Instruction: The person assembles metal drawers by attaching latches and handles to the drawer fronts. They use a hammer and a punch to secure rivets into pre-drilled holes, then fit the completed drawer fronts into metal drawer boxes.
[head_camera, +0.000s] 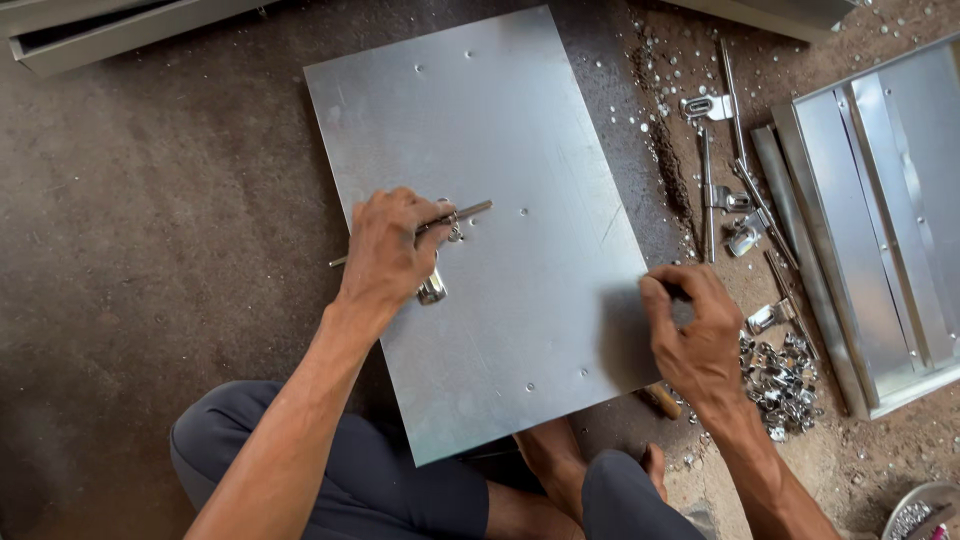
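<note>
The left hand is grasping a thin grey metal rod with a clenched grip, over the flat rectangular galvanised steel sheet lying on the floor. The right hand is pinching the sheet's right edge, beside a pile of small shiny metal clips.

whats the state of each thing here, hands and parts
left hand: closed on a thin metal rod, over the sheet
right hand: gripping the sheet's right edge
metal sheet: lying flat on the floor, with small holes
latch piece: resting on the sheet by the left hand
pile of small metal parts: loose on the floor
</note>
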